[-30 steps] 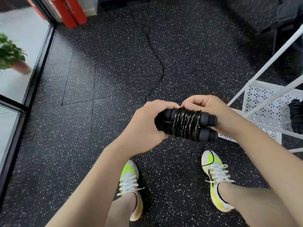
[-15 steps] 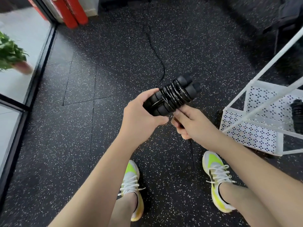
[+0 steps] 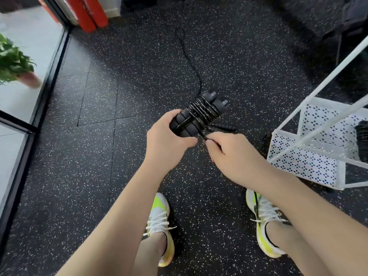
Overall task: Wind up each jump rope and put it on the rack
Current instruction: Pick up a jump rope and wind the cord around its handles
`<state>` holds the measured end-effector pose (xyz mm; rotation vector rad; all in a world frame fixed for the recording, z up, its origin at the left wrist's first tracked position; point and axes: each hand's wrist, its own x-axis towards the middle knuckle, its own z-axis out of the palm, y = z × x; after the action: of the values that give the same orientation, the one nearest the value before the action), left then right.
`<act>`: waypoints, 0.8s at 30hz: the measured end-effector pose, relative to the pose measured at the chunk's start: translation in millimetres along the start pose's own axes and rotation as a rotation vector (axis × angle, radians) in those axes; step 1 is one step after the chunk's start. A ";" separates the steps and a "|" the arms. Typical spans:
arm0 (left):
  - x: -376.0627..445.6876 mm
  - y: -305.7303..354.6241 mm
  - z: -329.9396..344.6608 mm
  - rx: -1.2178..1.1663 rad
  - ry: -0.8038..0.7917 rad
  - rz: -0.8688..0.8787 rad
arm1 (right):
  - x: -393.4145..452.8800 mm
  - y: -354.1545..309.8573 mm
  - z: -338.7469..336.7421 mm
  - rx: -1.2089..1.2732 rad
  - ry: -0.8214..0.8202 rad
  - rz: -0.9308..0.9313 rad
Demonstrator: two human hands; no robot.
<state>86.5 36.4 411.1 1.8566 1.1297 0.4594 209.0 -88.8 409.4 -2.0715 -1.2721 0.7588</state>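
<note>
Speckled floor (image 3: 99, 156), left hand (image 3: 165, 140) gripping wound rope (image 3: 199, 114), right hand (image 3: 229, 152) pinching cord

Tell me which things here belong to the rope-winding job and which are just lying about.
Part of the job:
- wound jump rope, gripped by the left hand
- loose cord end, pinched by the right hand
- white rack, with a wound rope on it
- another rope on the floor

Just lying about:
- potted plant
- red cylinders

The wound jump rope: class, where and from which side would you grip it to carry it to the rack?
Grip the wound jump rope across both handles at the bare foam end, from the left, as the left hand does; cord coils cover the middle.
</note>
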 end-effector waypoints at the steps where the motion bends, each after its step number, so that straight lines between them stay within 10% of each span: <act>1: -0.4 0.1 -0.4 0.037 -0.001 0.026 | -0.6 -1.8 -3.4 -0.014 0.003 -0.011; 24: -13.8 -5.4 14.3 0.305 -0.404 0.404 | 8.6 9.9 -64.9 -0.031 0.043 -0.016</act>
<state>86.3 18.7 400.7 2.3270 0.5743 0.1208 265.0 -96.6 444.0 -2.0888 -1.2825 0.6882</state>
